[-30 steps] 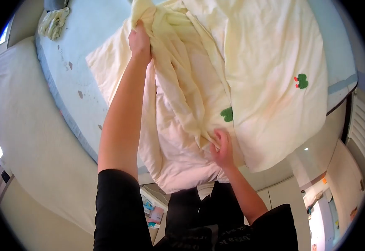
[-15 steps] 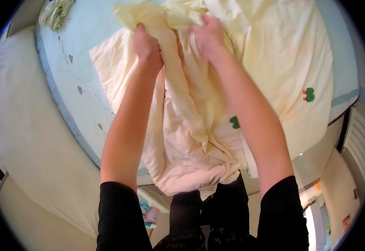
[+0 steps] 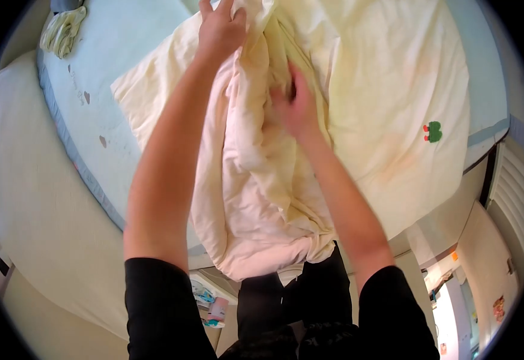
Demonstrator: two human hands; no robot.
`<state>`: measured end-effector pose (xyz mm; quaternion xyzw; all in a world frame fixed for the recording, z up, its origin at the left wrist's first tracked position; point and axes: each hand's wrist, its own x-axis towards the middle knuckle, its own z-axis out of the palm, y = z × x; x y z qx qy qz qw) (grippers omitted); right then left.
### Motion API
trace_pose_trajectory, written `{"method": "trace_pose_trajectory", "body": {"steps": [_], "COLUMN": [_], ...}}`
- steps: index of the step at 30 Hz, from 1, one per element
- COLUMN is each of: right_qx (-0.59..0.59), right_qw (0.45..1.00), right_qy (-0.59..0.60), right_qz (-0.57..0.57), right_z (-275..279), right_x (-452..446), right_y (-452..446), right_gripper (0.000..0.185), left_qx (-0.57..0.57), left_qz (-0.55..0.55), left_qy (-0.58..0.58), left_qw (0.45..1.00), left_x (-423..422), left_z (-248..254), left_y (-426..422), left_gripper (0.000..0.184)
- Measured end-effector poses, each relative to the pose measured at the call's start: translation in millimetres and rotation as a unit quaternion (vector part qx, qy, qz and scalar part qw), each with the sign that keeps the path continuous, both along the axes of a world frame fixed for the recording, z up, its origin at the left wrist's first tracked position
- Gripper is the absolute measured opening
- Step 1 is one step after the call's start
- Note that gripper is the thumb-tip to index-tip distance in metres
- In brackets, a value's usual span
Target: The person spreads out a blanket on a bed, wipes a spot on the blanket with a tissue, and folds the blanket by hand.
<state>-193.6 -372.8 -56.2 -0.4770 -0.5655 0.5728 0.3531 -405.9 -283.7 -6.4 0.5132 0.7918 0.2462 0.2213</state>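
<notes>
A cream quilt (image 3: 250,198) lies in long bunched folds across the bed, its near end hanging over the edge against my legs. Near the top of the view, my left hand (image 3: 221,30) rests on the quilt with its fingers spread. My right hand (image 3: 298,111) is over the folds in the middle, somewhat blurred; its thumb and fingers are apart, with no cloth visible between them. A flatter part of the cream cloth spreads to the right and carries a green and red patch (image 3: 434,132).
Under the quilt is a light blue bed sheet (image 3: 94,132) with small printed shapes. A folded pale green cloth (image 3: 62,33) lies at the upper left. A padded cream bed side (image 3: 40,198) runs along the left. Below sits a small shelf (image 3: 226,288) with items.
Both hands have let go of the raised quilt edge, which has dropped. My left hand has moved up and flattened out; my right hand has come down nearer me.
</notes>
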Motion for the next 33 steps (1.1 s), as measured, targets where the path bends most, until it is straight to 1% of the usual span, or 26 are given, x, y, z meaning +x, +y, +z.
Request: {"method": "trace_pose_trajectory", "body": {"steps": [1,2,3,5,6,7,8,9,11,12,14,17,18,20,21,22,24,27,30,33], "right_qx": [0.039,0.017,-0.005,-0.109,-0.184,-0.256,-0.256,-0.256,-0.132,-0.062,0.081,0.081,0.001,-0.161,-0.127,-0.154,-0.212,-0.201,-0.229,-0.244], "right_qw": [0.999,0.998,0.996,0.979,0.959,0.929,0.915,0.9,0.91,0.911,0.897,0.894,0.897,0.889,0.89,0.893,0.893,0.891,0.846,0.876], "right_qy": [-0.018,-0.054,-0.091,-0.17,-0.181,-0.189,-0.218,-0.247,-0.282,-0.306,-0.352,-0.389,-0.393,-0.389,-0.406,-0.399,-0.385,-0.399,-0.462,-0.414], "right_qz": [0.001,0.003,0.005,0.04,0.115,0.189,0.222,0.252,0.274,0.269,0.253,0.21,0.203,0.183,0.163,0.141,0.098,0.078,0.134,-0.042], "right_z": [-9.8,-8.2,-2.8,11.2,22.7,33.7,41.6,47.1,50.9,58.7,69.7,64.3,61.1,57.4,58.9,63.4,85.2,77.7,57.6,54.9], "right_x": [11.0,23.7,38.0,65.5,80.3,96.4,112.5,129.7,168.3,185.7,212.5,232.6,241.7,260.2,273.8,290.6,326.6,353.8,376.8,383.7], "right_y": [-23.8,-49.5,-75.8,-122.5,-135.6,-147.3,-166.2,-188.4,-232.7,-243.8,-259.9,-292.8,-305.3,-335.0,-351.2,-350.3,-347.0,-339.0,-355.4,-384.5], "right_gripper": [0.061,0.065,0.07,0.073,0.073,0.072,0.07,0.068,0.069,0.066,0.061,0.046,0.042,0.034,0.032,0.03,0.028,0.026,0.023,0.034], "left_qx": [-0.013,-0.027,-0.047,-0.131,-0.174,-0.161,-0.147,-0.134,-0.15,-0.159,-0.167,-0.152,-0.141,-0.115,-0.099,-0.087,-0.102,-0.115,-0.095,-0.078], "left_qz": [-0.044,-0.088,-0.129,-0.127,-0.127,-0.127,-0.126,-0.126,-0.125,-0.124,-0.041,0.05,0.075,0.13,0.157,0.171,0.167,0.156,0.197,0.169], "left_qy": [0.015,0.03,0.052,0.04,0.034,0.057,0.08,0.104,0.12,0.128,0.112,0.056,0.034,0.128,0.176,0.138,0.162,0.206,0.084,0.09], "left_qw": [0.999,0.995,0.989,0.982,0.976,0.977,0.978,0.977,0.973,0.971,0.979,0.986,0.987,0.976,0.967,0.972,0.967,0.959,0.972,0.978], "left_x": [-3.4,-5.1,-2.8,2.5,5.3,6.0,4.9,4.4,5.6,5.0,-3.0,-9.1,-12.8,-51.4,-60.7,-53.2,-25.6,9.5,20.3,41.7], "left_z": [0.7,2.1,5.4,9.0,7.4,1.7,-4.6,-8.7,-6.1,-3.7,-12.7,-12.5,-9.8,-19.7,-24.4,-4.7,22.9,8.3,-15.9,-34.5], "left_y": [7.5,12.8,17.6,31.8,36.3,36.2,33.2,31.4,28.8,26.8,26.1,26.7,27.0,38.9,46.0,41.5,34.8,34.5,42.2,33.9], "left_gripper": [0.073,0.075,0.083,0.087,0.09,0.074,0.062,0.055,0.056,0.057,0.059,0.06,0.059,0.056,0.055,0.051,0.051,0.049,0.055,0.075]}}
